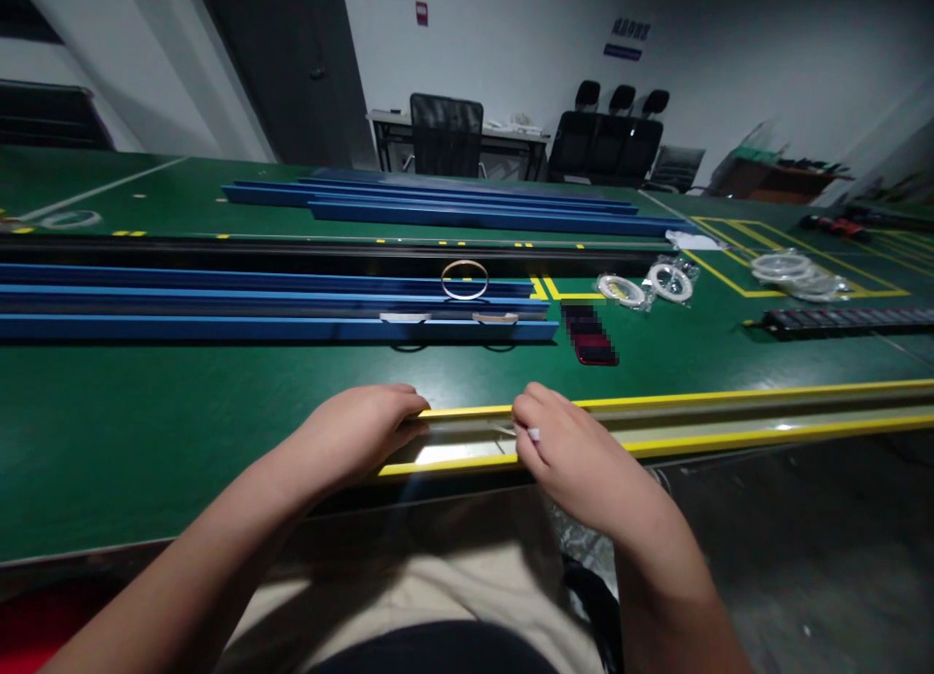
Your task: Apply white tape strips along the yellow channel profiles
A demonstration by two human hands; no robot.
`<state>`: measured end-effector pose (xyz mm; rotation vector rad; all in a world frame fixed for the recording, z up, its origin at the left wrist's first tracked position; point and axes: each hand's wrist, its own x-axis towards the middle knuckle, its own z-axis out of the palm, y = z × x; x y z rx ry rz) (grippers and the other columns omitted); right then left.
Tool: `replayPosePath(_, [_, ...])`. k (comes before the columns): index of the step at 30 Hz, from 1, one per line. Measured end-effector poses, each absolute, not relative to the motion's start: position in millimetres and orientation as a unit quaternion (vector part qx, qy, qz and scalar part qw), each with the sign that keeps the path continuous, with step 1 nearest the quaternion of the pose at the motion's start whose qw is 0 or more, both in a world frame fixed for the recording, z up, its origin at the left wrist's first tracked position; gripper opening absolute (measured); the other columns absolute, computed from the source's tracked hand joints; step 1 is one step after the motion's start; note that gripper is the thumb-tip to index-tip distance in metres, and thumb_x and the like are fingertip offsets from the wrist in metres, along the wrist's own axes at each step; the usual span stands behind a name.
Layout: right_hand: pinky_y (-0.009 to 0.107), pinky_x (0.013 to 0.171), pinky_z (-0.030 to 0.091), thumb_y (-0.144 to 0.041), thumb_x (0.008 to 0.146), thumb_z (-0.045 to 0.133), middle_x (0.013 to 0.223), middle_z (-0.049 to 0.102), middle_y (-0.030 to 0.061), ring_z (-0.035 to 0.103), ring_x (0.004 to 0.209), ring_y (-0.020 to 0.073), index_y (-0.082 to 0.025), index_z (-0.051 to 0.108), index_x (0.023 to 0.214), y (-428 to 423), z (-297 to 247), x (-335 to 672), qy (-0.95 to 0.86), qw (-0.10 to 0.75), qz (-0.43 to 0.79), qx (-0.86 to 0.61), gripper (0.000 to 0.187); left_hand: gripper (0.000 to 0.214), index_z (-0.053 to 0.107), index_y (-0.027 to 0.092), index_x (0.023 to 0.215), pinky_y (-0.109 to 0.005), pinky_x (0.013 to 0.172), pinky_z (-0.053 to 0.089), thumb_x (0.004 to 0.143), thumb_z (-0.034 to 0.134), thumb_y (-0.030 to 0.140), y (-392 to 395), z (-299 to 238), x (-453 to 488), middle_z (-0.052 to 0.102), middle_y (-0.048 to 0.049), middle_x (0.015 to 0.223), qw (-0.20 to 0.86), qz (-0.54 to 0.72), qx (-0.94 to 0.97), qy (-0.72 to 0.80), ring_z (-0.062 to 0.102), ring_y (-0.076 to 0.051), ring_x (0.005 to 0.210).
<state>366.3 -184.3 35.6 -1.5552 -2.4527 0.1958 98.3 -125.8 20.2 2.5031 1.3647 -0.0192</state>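
A long channel-shaped profile with yellow edges and a pale, shiny inside [459,448] lies along the table's front edge. My left hand [369,426] is at its left end, fingers bent over the far yellow edge and gripping it; part of the grip is hidden. Closed in a pinch over the channel, my right hand [565,450] holds a thin white strip [534,435], whose small end sticks out between the fingers. A thin light piece [503,429] extends from the fingertips toward the left, inside the channel. What it joins is too small to tell.
On the green table [219,392], blue profiles [292,329] lie beyond my hands, bearing ring-shaped tape rolls [465,280]. A blurred-out phone-like object [591,336], bagged white rolls [669,282], a black profile [328,256] and a dark slatted strip [853,321] lie farther off.
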Motion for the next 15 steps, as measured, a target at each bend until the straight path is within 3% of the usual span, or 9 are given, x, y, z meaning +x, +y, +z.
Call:
replayPosePath(6, [0.03,0.065,0.032,-0.039,0.098,0.057,0.079,0.055,0.0029,0.049,0.071,0.0143,-0.02,0.051,0.069,-178,31,375,-0.815,0.165,0.047,-0.553,0.034,0.026,0.067,0.025,0.086,-0.029,0.065,0.04,0.098,0.051,0.042,-131,24,95,0.07,-0.0031,0.091,0.13,0.001,0.877,0.462,0.064,-0.02,0.078])
replayPosePath(11, [0.029,0.071,0.04,-0.022,0.099,0.049,0.091,0.065,0.0058,0.058,0.08,0.0154,-0.021,0.06,0.084,-179,25,388,-0.81,0.225,0.094,-0.534,0.019,0.026,0.068,0.024,0.089,-0.029,0.067,0.042,0.1,0.046,0.034,-137,21,88,0.07,-0.0048,0.096,0.112,0.028,0.892,0.437,0.064,-0.019,0.082])
replayPosePath(15, [0.027,0.073,0.044,-0.018,0.096,0.051,0.093,0.07,0.003,0.063,0.084,0.0147,-0.023,0.057,0.092,-180,18,392,-0.785,0.266,0.183,-0.528,0.009,0.022,0.07,0.024,0.091,-0.028,0.067,0.043,0.097,0.052,0.033,-134,17,70,0.071,-0.0056,0.095,0.112,0.041,0.886,0.448,0.064,-0.019,0.081])
